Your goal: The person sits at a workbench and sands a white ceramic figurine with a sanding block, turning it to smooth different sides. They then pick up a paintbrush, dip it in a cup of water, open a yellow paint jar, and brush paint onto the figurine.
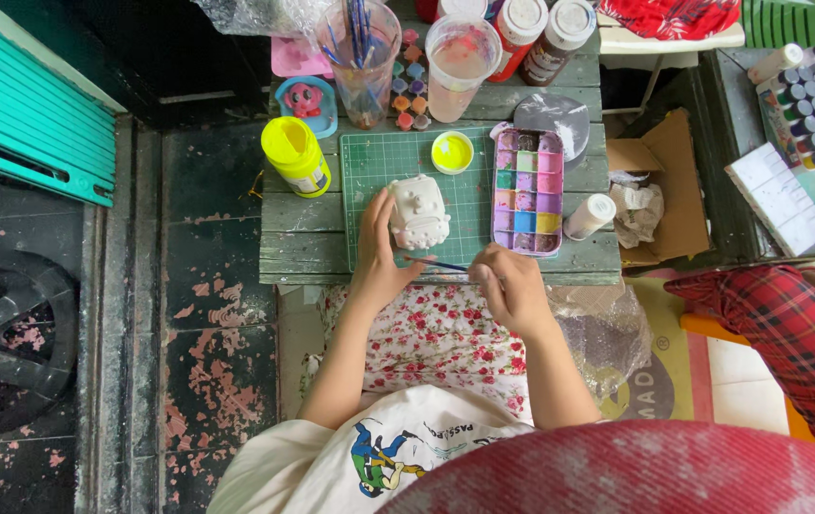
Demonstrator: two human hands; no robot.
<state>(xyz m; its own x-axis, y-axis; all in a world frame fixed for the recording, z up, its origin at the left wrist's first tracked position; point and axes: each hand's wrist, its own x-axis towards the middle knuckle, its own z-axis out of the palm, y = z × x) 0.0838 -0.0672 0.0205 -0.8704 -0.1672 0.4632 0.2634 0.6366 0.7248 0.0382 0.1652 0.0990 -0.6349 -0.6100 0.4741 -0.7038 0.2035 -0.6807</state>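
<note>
A white unpainted figurine (418, 211) lies on a green cutting mat (379, 167) on a small wooden table (303, 238). My left hand (379, 252) rests against the figurine's left side, holding it steady. My right hand (512, 286) grips a thin paintbrush (438, 264) whose tip points left, just below the figurine. A multi-coloured paint palette (527, 192) sits to the right of the figurine. A yellow lid (452, 152) with yellow paint lies behind it.
A yellow paint bottle (296, 155), a cup of brushes (363, 57), a cup of cloudy water (460, 62), small paint pots (409, 90) and a pink figurine (305, 99) stand at the table's back. A white bottle (589, 216) lies right. Another person's red plaid leg (788, 333) is at right.
</note>
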